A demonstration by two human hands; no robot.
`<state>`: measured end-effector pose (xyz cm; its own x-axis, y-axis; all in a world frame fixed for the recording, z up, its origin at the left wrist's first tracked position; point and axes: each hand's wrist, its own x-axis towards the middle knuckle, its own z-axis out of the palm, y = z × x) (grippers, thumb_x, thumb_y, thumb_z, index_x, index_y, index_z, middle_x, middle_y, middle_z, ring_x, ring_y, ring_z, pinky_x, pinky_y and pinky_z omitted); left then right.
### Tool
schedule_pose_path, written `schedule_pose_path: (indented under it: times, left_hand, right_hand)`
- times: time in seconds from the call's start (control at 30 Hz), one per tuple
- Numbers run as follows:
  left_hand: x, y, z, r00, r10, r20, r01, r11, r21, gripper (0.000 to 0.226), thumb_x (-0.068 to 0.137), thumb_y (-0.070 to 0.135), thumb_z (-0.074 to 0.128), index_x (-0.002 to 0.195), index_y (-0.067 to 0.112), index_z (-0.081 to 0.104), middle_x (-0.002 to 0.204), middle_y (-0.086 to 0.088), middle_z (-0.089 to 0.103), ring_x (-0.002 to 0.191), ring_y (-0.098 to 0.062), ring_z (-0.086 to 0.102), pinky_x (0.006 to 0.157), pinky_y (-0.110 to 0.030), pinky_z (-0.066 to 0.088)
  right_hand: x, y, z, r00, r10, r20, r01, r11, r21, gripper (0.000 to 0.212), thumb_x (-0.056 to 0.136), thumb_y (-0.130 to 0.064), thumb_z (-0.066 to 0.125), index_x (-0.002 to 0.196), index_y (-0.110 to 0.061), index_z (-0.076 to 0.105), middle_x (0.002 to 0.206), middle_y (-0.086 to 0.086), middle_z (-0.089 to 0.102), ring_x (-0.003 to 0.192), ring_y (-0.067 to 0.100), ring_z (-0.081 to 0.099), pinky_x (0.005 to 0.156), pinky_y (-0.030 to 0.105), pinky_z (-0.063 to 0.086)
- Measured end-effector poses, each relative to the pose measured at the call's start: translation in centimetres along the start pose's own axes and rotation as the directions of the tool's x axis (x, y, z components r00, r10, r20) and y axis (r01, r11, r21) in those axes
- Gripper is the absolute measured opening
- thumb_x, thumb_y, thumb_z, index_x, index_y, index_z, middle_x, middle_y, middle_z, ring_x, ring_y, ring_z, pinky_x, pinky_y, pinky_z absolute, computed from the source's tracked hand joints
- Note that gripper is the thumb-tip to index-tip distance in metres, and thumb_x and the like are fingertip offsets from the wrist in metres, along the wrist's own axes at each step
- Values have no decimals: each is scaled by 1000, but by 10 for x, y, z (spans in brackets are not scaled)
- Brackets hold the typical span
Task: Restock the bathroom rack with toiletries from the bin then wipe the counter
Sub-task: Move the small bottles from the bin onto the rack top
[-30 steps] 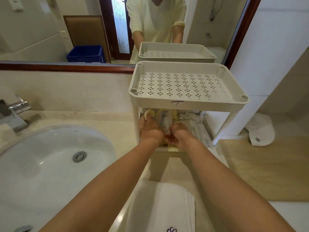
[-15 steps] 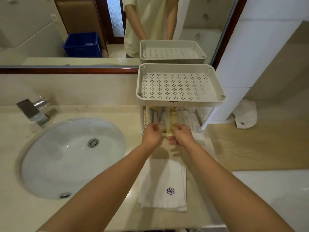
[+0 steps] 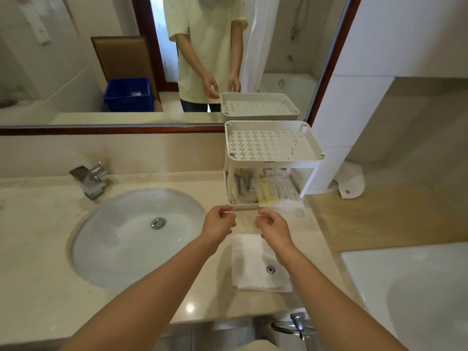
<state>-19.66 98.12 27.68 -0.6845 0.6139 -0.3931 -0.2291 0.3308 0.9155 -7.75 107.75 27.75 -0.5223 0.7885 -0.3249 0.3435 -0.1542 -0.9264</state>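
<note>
2 forearms are being held out over the counter (image 3: 38, 287), across 1 folded towel (image 3: 255, 269). The left hand (image 3: 219, 222) and right hand (image 3: 272, 226) are being held loosely curled, grasping nothing, just before 1 rack (image 3: 276, 162) of 2 tiers. Toiletries (image 3: 263, 188), too crowded to count, are lying in its lower tier.
</note>
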Motion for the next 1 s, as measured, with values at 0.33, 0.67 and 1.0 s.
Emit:
schedule_pose_path:
  times: [0.33, 0.67, 1.0]
  left_hand:
    - [-39, -14, -55, 988, 17, -153, -32, 994, -100, 27, 92, 13, 57, 119, 15, 56, 99, -4, 65, 91, -17, 65, 85, -33, 51]
    - [-133, -31, -101, 858, 16, -514, -75, 993, -94, 30, 90, 8, 52, 117, 22, 53, 102, -2, 64, 94, -18, 65, 85, -34, 52]
    - [-280, -102, -140, 517, -102, -850, 32, 995, -99, 40, 84, 2, 60, 124, 9, 56, 110, -3, 60, 93, -12, 57, 83, -21, 41]
  right_hand:
    - [-31, -10, 48, 974, -71, 213, 88, 994, -72, 39, 88, -15, 63, 126, -19, 54, 114, 0, 61, 102, 12, 59, 85, 25, 46]
    - [-71, -33, 86, 794, -194, 576, 340, 927, -158, 40, 86, -16, 67, 123, -23, 54, 120, -5, 56, 97, 9, 58, 78, 20, 44]
    - [-176, -3, 152, 466, -122, 877, 491, 859, -141, 51, 84, -12, 70, 131, -15, 51, 131, -3, 51, 113, 15, 51, 85, 21, 38]
